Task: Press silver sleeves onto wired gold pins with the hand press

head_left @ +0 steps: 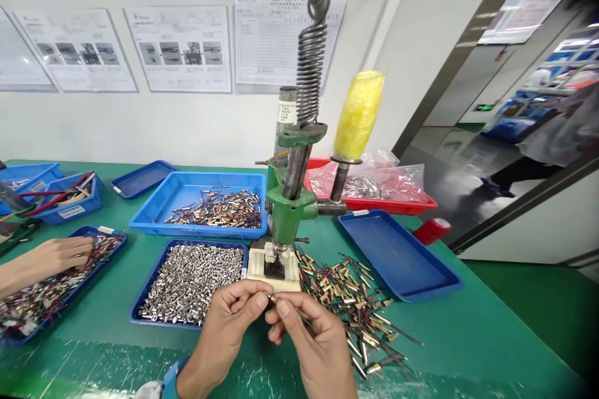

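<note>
My left hand and my right hand meet in front of the press, both closed in a pinch. Between their fingertips is a small metal cylinder, mostly covered by thumbs and fingers. Just beyond stands a green hand press with a coil spring on top, a yellow-wrapped lever handle and a pale block base. Left of my hands, a blue tray holds many short silver metal sleeves. To the right, brass-coloured cylinders with red and black wires lie heaped on the table.
Behind the sleeves, a blue bin contains more wired brass pieces. A red tray with plastic bags, a flat blue tray and a red roll are at right. Another person's hand reaches into a tray of wired parts at left.
</note>
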Available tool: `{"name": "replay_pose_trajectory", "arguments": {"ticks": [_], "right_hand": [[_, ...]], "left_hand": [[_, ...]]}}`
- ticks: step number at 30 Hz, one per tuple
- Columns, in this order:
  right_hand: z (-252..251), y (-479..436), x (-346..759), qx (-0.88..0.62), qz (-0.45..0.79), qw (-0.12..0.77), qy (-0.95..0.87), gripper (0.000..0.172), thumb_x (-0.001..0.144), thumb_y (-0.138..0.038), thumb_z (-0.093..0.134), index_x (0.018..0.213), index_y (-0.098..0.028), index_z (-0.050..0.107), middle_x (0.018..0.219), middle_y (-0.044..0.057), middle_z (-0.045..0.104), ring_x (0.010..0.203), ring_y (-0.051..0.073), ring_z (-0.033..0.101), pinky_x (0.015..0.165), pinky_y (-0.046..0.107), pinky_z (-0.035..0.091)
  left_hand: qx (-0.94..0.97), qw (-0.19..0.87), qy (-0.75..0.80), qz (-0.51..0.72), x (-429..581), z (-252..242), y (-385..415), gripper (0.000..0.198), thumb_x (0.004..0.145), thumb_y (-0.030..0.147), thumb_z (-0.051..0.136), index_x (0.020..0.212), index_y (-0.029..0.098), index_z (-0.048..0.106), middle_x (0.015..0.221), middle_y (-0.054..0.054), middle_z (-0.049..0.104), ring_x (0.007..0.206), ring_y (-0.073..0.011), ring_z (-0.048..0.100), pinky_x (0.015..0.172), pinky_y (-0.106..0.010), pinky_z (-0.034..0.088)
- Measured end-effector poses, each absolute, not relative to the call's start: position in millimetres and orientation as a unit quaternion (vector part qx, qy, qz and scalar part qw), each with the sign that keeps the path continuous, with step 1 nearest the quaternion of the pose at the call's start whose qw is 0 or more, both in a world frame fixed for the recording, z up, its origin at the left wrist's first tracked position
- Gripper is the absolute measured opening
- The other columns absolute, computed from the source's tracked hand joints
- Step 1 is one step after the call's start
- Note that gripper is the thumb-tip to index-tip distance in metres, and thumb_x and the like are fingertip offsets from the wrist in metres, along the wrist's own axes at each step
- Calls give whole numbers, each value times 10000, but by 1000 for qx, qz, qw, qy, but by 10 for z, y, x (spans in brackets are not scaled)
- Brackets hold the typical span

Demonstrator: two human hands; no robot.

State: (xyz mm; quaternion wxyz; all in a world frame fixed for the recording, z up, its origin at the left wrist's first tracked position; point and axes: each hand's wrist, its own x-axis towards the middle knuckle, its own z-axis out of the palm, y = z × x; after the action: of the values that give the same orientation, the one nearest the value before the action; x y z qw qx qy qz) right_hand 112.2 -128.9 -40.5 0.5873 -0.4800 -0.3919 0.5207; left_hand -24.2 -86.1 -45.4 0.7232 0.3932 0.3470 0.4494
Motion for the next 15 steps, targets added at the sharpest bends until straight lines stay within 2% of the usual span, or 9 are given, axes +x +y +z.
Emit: {"name": "replay_pose_trajectory", "arguments": {"ticks": [7,12,15], "right_hand": [[-302,-1311,1008,-500,502,611,-354,394,820,-535,706,798,-144,744,645,45,684,524,123,584,524,231,475],[-302,-1311,984,-488,521,612,-341,411,814,-550,706,739,-146,721,622,38,672,508,111,556,515,221,442],[-370,-1296,990,-468,542,608,-343,414,841,-545,683,741,-145,705,626,33,667,506,103,557,520,214,432]], "left_hand": [[413,716,348,442,-257,-460,-857,239,795,387,780,902,175,756,595,-9,652,521,-160,604,571,-288,488],[439,688,364,449,-237,-399,-842,272,744,405,822,856,162,775,571,-16,652,510,-146,589,540,-256,460],[417,712,350,443,-194,-407,-858,338,744,445,813,919,157,780,522,2,604,457,-147,573,506,-265,447]]}}
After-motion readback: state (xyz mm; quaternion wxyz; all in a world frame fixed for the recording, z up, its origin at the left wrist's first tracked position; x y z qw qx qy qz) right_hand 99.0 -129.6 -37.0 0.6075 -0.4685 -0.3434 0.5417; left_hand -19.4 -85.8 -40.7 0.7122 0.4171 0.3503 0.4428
